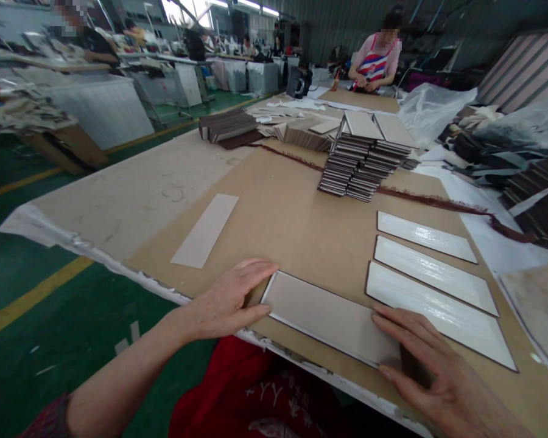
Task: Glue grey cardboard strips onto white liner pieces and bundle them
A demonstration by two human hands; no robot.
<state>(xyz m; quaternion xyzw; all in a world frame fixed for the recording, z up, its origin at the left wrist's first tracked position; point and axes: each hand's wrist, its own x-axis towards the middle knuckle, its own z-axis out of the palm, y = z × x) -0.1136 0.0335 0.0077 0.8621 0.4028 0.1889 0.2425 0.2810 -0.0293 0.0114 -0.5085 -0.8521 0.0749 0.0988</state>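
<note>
A beige rectangular panel (324, 313) with a pale border and dark edges lies flat near the front edge of the worktable. My left hand (231, 298) holds its left end, with fingertips at the far corner and the thumb at the near one. Across the right end sits my right hand (427, 359), fingers on the far edge and thumb on the near edge, covering that end. Right of the panel are three dark-edged strips with shiny white, wet-looking faces (432, 277). A loose beige strip (205, 232) lies to the left, apart from my hands.
Stacked dark-edged panels (360, 164) stand farther back, beside piles of beige pieces (301, 131) and dark brown pieces (228, 126). A frayed brown strip (429, 198) crosses the table. Clear plastic and dark bundles lie right. A person (377, 58) stands at the far end.
</note>
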